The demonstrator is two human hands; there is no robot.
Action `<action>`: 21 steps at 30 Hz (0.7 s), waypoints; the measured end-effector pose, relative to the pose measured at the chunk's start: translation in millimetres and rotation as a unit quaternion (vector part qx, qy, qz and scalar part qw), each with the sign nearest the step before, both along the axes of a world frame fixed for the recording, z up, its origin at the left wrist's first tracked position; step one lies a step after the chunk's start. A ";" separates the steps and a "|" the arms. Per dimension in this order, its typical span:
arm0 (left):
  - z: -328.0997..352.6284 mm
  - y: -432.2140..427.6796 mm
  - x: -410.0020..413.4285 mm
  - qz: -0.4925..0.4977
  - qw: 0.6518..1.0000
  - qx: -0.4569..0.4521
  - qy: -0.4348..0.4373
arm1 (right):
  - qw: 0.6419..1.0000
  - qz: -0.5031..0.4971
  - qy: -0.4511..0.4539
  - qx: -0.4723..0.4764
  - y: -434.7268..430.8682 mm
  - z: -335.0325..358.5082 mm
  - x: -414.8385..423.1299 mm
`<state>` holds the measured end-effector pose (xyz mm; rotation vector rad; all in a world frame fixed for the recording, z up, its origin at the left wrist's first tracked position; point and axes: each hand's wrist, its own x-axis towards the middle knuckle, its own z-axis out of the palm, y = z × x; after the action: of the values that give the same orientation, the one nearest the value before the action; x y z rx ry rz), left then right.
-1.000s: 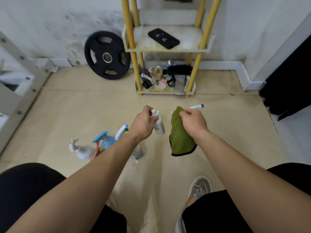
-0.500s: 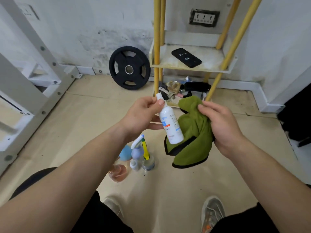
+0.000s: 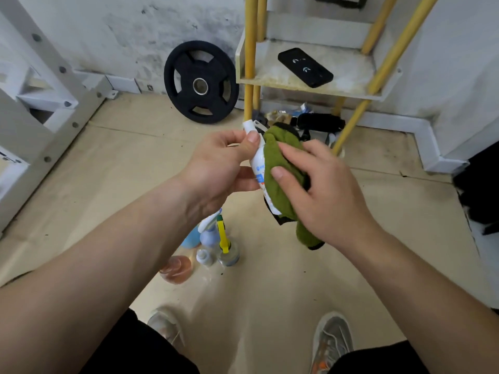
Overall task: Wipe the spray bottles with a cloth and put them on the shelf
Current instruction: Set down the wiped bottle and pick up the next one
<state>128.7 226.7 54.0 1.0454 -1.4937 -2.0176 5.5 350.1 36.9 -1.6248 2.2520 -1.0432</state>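
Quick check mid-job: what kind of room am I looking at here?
Probably a home gym or storage corner: a weight plate leans on the wall, a white steel frame stands left, and spray bottles sit on the floor.

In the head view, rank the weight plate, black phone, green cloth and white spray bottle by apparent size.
1. weight plate
2. green cloth, close behind; nearer the camera, so unsure
3. black phone
4. white spray bottle, mostly covered by cloth
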 end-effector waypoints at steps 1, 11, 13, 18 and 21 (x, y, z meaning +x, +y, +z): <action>-2.4 1.7 -2.3 0.009 1.000 -0.006 -0.012 | 0.997 -0.012 0.073 0.013 -2.4 -1.9 3.7; -4.9 2.5 -0.1 0.061 0.996 -0.057 -0.036 | 0.990 -0.001 -0.127 0.066 -20.2 -3.7 -11.9; -5.0 -3.8 2.4 0.089 0.994 -0.047 -0.034 | 0.989 0.006 -0.107 0.098 -19.3 -4.4 -9.9; -17.4 -5.7 2.4 0.126 0.991 0.010 -0.041 | 0.976 -0.014 0.208 0.065 -7.9 -14.6 9.4; -19.7 6.1 -2.6 0.094 0.995 0.004 -0.038 | 0.967 -0.031 0.250 0.046 -7.7 -10.9 13.1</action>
<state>126.1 232.8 34.3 1.2307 -1.3680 -1.8737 18.6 342.3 25.9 -1.9596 2.6225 -0.5663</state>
